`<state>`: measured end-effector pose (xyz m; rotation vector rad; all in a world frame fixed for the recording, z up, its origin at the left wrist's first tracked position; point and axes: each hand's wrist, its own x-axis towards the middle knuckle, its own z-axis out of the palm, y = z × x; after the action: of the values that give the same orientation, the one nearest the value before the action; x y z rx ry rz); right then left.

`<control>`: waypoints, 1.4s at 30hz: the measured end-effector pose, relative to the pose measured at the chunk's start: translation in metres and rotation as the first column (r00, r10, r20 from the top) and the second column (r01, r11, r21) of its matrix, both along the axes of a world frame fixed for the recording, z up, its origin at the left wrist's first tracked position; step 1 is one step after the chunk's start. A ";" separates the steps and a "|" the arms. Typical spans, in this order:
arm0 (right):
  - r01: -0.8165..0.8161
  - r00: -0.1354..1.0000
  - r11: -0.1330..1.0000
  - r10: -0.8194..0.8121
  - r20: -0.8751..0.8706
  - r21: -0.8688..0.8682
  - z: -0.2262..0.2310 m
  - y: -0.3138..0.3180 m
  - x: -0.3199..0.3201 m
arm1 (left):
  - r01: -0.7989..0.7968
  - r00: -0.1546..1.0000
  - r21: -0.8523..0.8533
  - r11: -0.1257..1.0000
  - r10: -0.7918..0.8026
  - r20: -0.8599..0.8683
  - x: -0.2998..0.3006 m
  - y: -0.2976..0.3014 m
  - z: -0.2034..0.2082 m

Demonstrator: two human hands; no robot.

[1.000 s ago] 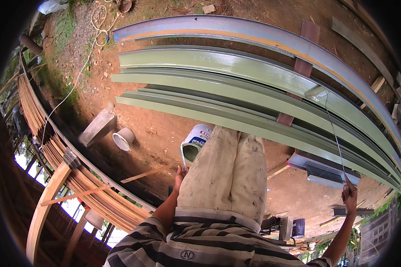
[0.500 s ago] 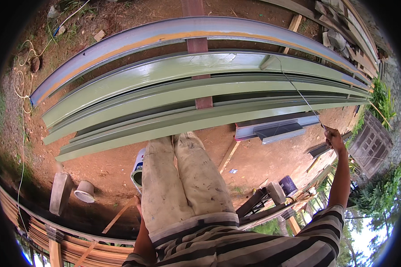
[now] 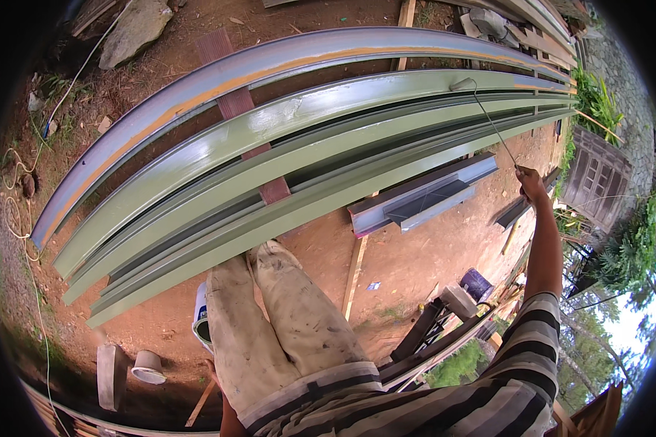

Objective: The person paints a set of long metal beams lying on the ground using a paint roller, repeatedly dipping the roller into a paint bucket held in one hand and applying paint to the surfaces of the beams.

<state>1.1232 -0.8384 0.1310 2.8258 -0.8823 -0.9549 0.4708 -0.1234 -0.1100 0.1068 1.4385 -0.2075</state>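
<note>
My right hand (image 3: 533, 183), at the end of an outstretched arm, is closed around the grip of a long-handled paint roller (image 3: 500, 135). The small roller head (image 3: 462, 84) rests on the face of a green-painted metal beam (image 3: 306, 100), close to where its right end still shows bare grey and orange. More green beams (image 3: 270, 154) lie parallel on the near side. My left hand (image 3: 213, 373) hangs beside my left thigh, mostly hidden, so its fingers cannot be made out. A paint bucket (image 3: 201, 315) stands by my left leg.
A grey beam with an orange stripe (image 3: 189, 102) lies farthest off. Reddish-brown timber (image 3: 235, 105) supports the beams. Shorter grey metal sections (image 3: 423, 193) are on the dirt at right. A concrete block (image 3: 111, 375) and pale bucket (image 3: 149, 364) stand at lower left.
The view has turned, so the beams now slant up to the right. The roller head has moved rightward along the green beam, nearer its bare end. My right hand keeps its grip.
</note>
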 end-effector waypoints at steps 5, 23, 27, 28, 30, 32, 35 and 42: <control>-0.030 0.998 0.998 0.033 0.048 -0.051 -0.042 -0.013 0.012 | 0.030 0.999 0.006 1.000 -0.030 0.014 0.012 -0.009 -0.009; -0.282 0.957 0.959 0.279 -0.080 -0.031 -0.071 0.240 -0.127 | 0.043 0.999 -0.010 0.999 -0.043 0.027 0.004 0.018 0.016; -0.075 0.996 0.983 0.065 0.067 0.167 -0.087 0.308 -0.182 | 0.034 0.999 -0.022 0.999 -0.033 0.031 -0.021 0.035 0.015; 0.029 0.990 0.965 -0.063 0.123 0.262 -0.091 0.325 -0.188 | 0.030 0.999 -0.019 0.999 -0.029 0.031 -0.026 0.040 0.016; 0.263 0.898 0.843 -0.392 0.200 0.469 -0.092 0.367 -0.196 | 0.040 0.999 -0.028 0.999 -0.039 0.029 -0.026 0.056 0.022; 0.365 0.780 0.690 -0.593 0.200 0.625 -0.084 0.394 -0.194 | 0.029 0.999 -0.029 0.999 -0.028 0.032 -0.036 0.062 0.024; 0.375 0.749 0.603 -0.644 0.153 0.704 -0.077 0.421 -0.187 | 0.002 0.999 -0.032 1.000 -0.001 0.033 -0.046 0.069 0.028; 0.460 0.869 0.530 -0.434 -0.238 0.712 0.025 0.462 -0.217 | -0.052 0.996 -0.024 0.998 0.053 0.073 -0.032 0.076 0.044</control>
<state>0.9057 -0.3762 0.1559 3.2450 -1.5862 -1.8110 0.4386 -0.0473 -0.0661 0.0581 1.3637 -0.1743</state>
